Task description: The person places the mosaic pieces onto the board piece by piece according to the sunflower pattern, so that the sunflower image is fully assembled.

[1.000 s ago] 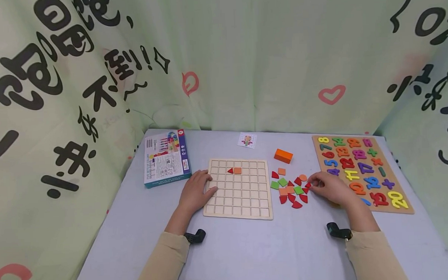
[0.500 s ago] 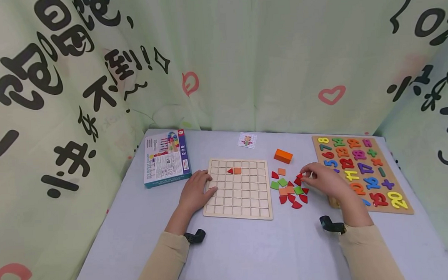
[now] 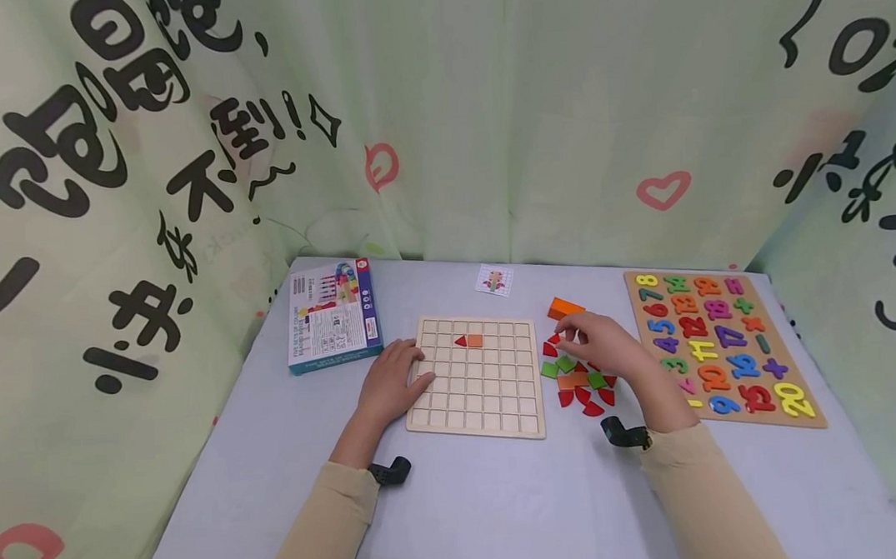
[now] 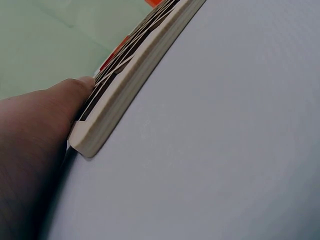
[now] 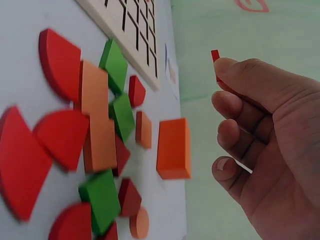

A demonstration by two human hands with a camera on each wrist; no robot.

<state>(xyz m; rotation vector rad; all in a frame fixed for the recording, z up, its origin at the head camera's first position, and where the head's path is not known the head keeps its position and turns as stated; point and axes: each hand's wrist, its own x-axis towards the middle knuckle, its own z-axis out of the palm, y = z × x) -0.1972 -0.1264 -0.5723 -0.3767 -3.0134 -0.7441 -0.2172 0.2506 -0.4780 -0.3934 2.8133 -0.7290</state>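
A pale wooden grid board point(image 3: 490, 394) lies mid-table, with a red triangle point(image 3: 461, 341) and an orange square point(image 3: 476, 341) in cells near its top. My left hand point(image 3: 387, 384) rests at the board's left edge with its fingers extended, the thumb touching the rim. Between thumb and forefinger, my right hand point(image 3: 604, 346) pinches a small, flat red piece point(image 5: 215, 56), raised above the table. Its outline is mostly hidden, since only a thin edge shows. Below that hand lie loose pieces: red quarter circles point(image 5: 61, 65), green squares point(image 5: 115, 65) and orange squares point(image 5: 94, 90).
An orange block point(image 3: 564, 308) stands behind the loose pieces. At the back lies a small patterned card point(image 3: 494, 280). A boxed game point(image 3: 333, 314) lies at left, and a board of coloured numbers point(image 3: 755, 366) at right. Curtains point(image 3: 562, 141) enclose the table.
My right hand has carried the small red piece leftward over the loose pieces, toward the grid board. The left hand and the board have stayed in place.
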